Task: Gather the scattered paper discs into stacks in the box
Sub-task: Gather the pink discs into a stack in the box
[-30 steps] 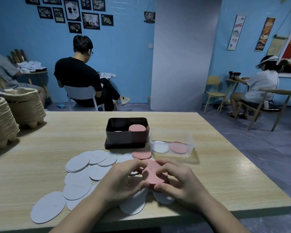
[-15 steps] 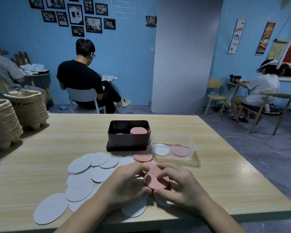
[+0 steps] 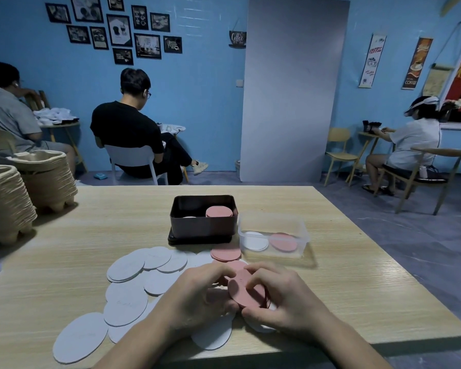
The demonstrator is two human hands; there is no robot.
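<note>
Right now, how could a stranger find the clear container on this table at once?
On the wooden table, find the dark box near the middle. Just right of it stands a lower container. Only it is clear plastic, showing a white disc and a pink disc side by side.

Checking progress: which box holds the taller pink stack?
The dark box, left of the clear box: its pink stack rises near the rim; the clear box's pink discs lie low.

Open table [image 3: 357, 275] lies to the right; white discs [image 3: 125, 267] crowd the left, dark box [image 3: 201, 227] and clear tub [image 3: 274, 253] stand ahead.
</note>
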